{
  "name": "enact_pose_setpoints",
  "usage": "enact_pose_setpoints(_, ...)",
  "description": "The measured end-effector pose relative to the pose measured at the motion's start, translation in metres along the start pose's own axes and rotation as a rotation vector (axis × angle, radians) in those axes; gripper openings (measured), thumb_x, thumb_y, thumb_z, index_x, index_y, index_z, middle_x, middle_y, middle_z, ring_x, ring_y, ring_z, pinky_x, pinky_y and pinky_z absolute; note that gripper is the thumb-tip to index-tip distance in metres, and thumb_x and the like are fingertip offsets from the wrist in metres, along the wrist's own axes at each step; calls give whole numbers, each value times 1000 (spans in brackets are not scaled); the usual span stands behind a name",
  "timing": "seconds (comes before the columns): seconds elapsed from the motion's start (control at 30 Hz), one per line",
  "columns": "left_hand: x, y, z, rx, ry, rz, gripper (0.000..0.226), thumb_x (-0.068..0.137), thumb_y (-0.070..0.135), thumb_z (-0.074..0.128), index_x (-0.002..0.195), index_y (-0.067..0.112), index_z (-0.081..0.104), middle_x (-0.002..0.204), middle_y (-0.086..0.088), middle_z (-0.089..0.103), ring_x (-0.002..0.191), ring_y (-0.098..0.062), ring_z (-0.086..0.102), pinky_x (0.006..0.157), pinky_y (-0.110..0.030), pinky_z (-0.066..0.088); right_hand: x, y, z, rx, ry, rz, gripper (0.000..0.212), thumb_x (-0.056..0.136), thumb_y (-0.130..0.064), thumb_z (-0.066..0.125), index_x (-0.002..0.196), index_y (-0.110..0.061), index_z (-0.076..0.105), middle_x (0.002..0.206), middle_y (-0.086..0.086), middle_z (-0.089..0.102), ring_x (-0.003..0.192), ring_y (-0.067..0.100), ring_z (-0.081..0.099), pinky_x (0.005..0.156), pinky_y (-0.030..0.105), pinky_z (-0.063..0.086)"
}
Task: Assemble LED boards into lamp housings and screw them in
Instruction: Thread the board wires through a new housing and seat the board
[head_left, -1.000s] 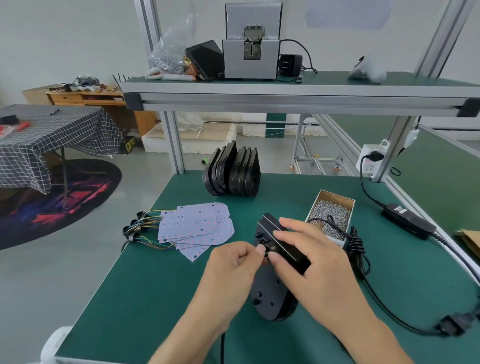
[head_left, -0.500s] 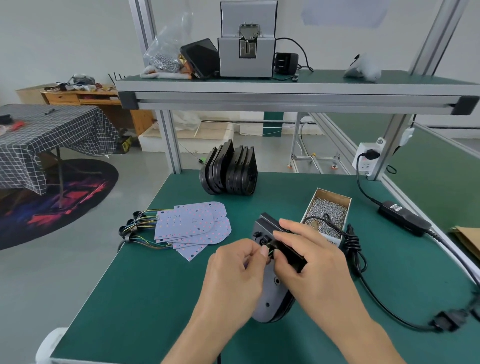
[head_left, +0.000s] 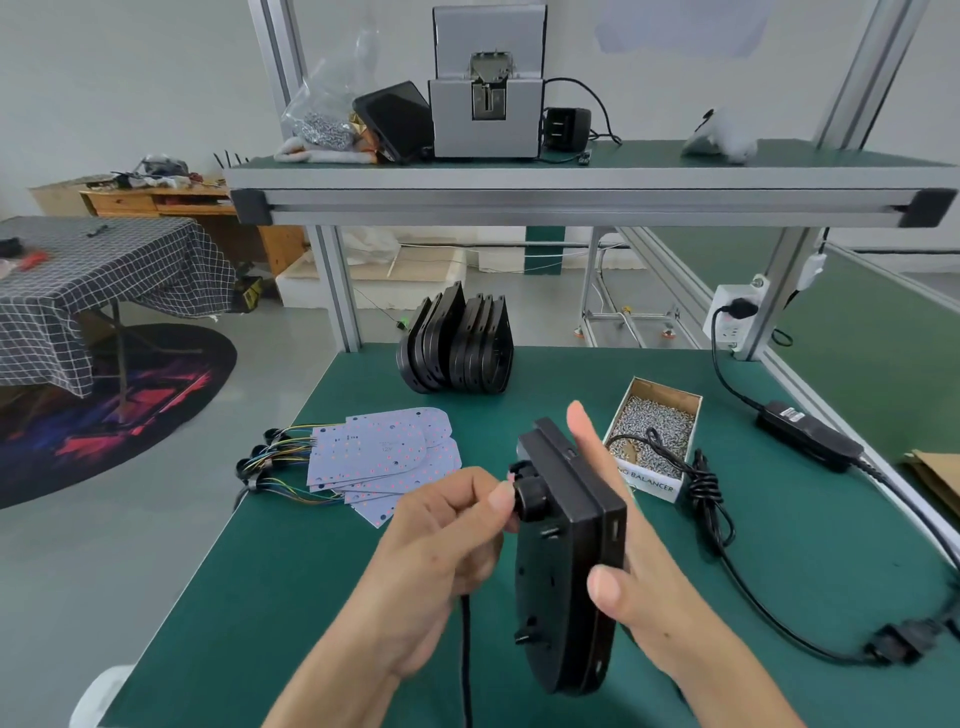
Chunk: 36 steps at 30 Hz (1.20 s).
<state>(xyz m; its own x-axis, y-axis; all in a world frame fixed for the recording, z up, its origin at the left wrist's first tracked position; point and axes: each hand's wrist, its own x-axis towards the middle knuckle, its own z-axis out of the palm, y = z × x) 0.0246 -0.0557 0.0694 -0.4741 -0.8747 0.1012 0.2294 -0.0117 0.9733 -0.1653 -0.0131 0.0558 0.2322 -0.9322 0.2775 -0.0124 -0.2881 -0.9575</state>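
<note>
Black D-shaped plastic lamp housing (head_left: 563, 561) held upright on edge above green desk (head_left: 270, 587). Right hand (head_left: 631, 540) cradles its far face, fingers straight, thumb on the rim. Left hand (head_left: 441, 551) pinches the black round cable gland (head_left: 530, 496) on its near face. Fanned white LED boards (head_left: 384, 457) lie left; cardboard box of screws (head_left: 655, 434) right.

Single head view only, so no second view shares anything with it. You look forward and down from above the near edge of the green bench (head_left: 291, 571), wide-angle, straight lines bowing toward the frame edges. Your hands sit close at lower centre. The upper shelf (head_left: 571, 200) crosses the frame ahead; floor and room show at left.
</note>
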Motion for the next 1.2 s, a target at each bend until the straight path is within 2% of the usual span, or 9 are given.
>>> enact_pose_setpoints(0.07,2,-1,-1,152,52,61,28,87,49,68,75,25,64,60,-2,50,53,-17,44,56,-20,41,2,4,5,-25,90,-2,110,72,-81,72,162,-47,18,156,-13,49,146,15,44,114,28,41)
enact_pose_setpoints(0.13,2,-5,2,297,193,148,15,87,46,70,90,31,71,78,2,71,68,-17,67,70,-24,56,5,6,8,-20,164,19,112,70,-83,71,162,-44,21,149,-22,53,140,6,50,104,14,43)
enact_pose_setpoints(0.2,1,-10,7,273,279,204,14,87,37,74,100,35,76,92,3,78,80,-18,74,81,-30,61,7,5,9,-16,199,21,113,69,-84,71,161,-39,23,147,-25,54,137,1,51,101,9,42)
enact_pose_setpoints(0.37,-1,-9,16,164,344,250,25,78,43,79,101,34,82,93,-1,80,74,-14,72,72,-21,57,6,-3,13,-44,207,15,112,72,-84,68,161,-31,27,146,-29,53,136,-6,49,100,7,41)
enact_pose_setpoints(0.6,3,5,10,145,207,199,22,79,28,85,100,32,83,95,-3,81,83,-14,73,78,-24,58,0,-10,7,-107,155,39,111,74,-84,66,163,-38,19,152,-36,43,140,-12,39,103,2,33)
enact_pose_setpoints(0.77,1,7,1,238,132,193,26,79,39,80,105,34,82,101,0,81,93,-23,76,87,-35,62,-4,-8,4,-93,110,74,112,72,-82,70,163,-42,18,154,-32,43,142,-8,41,103,4,35)
enact_pose_setpoints(0.9,-1,4,-2,315,102,173,24,82,38,77,106,36,81,101,1,80,94,-25,76,92,-48,61,-5,-8,5,-91,90,87,118,65,-86,71,162,-44,18,148,-40,44,138,-14,41,100,1,36)
enact_pose_setpoints(1.07,-3,3,0,311,98,203,21,83,38,76,104,36,79,98,4,80,83,-14,74,80,-27,59,-5,-11,10,-66,66,112,120,70,-84,70,162,-23,23,147,-33,49,141,-10,40,102,2,35)
enact_pose_setpoints(1.2,-1,2,-1,324,73,189,20,84,37,76,104,36,79,99,4,80,84,-14,75,80,-26,58,-6,-8,9,-57,52,124,113,73,-73,74,162,-28,21,144,-40,48,138,-15,40,99,0,35)
